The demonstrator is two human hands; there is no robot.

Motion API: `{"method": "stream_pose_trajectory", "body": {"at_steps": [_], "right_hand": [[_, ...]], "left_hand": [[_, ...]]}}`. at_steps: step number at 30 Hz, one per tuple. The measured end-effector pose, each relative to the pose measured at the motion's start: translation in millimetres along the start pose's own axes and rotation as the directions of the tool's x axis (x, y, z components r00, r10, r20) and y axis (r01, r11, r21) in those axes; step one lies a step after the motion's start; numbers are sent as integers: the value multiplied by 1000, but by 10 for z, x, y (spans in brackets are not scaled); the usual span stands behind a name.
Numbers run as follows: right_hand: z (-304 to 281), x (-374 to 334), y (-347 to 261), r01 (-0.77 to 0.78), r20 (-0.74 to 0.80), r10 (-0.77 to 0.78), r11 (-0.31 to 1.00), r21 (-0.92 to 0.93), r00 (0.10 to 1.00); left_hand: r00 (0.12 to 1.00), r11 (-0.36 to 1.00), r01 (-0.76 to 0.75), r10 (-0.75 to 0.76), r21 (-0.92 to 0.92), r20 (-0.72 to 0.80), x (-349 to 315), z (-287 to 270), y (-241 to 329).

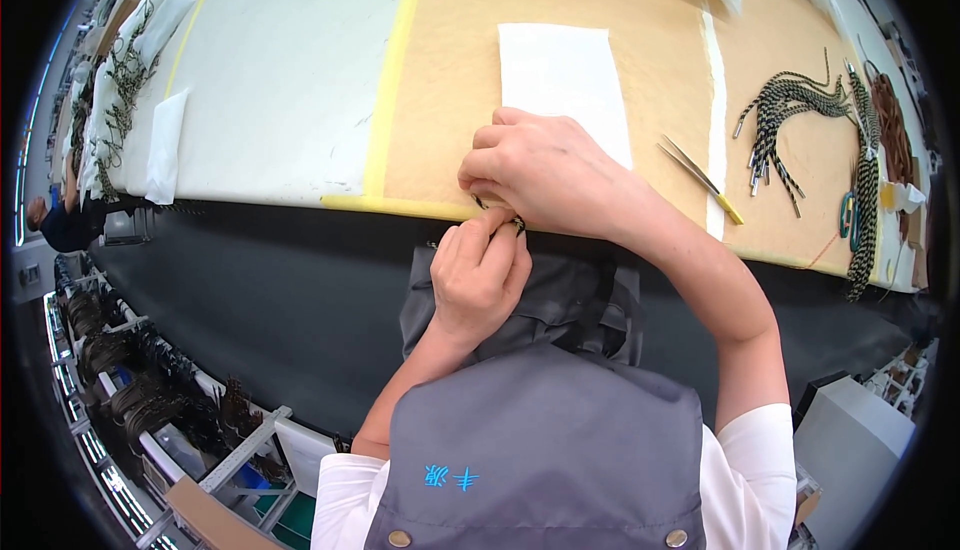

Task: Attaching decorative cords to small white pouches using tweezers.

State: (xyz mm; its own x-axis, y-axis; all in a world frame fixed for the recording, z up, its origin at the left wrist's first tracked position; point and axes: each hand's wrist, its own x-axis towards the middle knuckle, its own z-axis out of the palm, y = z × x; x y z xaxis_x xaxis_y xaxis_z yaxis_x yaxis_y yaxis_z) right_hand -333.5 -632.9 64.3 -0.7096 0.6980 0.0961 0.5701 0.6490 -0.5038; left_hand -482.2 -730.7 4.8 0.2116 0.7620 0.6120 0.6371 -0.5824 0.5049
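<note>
At the table's front edge, my left hand (480, 268) and my right hand (540, 165) meet, both closed on one short dark patterned cord (519, 222). Only small bits of the cord show between the fingers; the rest of it is hidden. My right hand lies above and beyond the left, its fingers curled down. Just past the right hand a white sheet (560, 70) lies flat on the tan table covering (450, 100). To the right of that hand rest tweezers (703, 180) with yellow grips.
Black-and-tan cords with metal tips (778, 115) lie bundled at the right, near a longer cord hank (865, 190), teal-handled scissors (848, 215) and brown cords (892, 125). A white packet (167, 148) sits at the left. Another person (70, 215) is far left.
</note>
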Motion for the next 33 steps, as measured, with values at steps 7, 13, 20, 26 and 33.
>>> {"method": "stream_pose_trajectory", "body": {"at_steps": [7,13,20,26,33], "right_hand": [[-64,-779,-333,-269,-217,398,850,453,891],[377,-1066,-508,-408,-145,541,761,504,829],[459,-1119,-507,-281,-416,413,896,343,810],[300,-1127,-432,-32,-444,88,991,134,892],[-115,-364,-194,63,-182,-41,991,116,982]], "left_hand": [[606,397,767,-707,-503,366,56,-206,249],[518,96,770,-670,-631,531,28,-162,259],[601,387,774,-697,-501,391,-35,-119,267],[841,774,538,-519,-335,150,-113,-41,187],[986,987,148,-152,59,62,-187,-52,71]]}}
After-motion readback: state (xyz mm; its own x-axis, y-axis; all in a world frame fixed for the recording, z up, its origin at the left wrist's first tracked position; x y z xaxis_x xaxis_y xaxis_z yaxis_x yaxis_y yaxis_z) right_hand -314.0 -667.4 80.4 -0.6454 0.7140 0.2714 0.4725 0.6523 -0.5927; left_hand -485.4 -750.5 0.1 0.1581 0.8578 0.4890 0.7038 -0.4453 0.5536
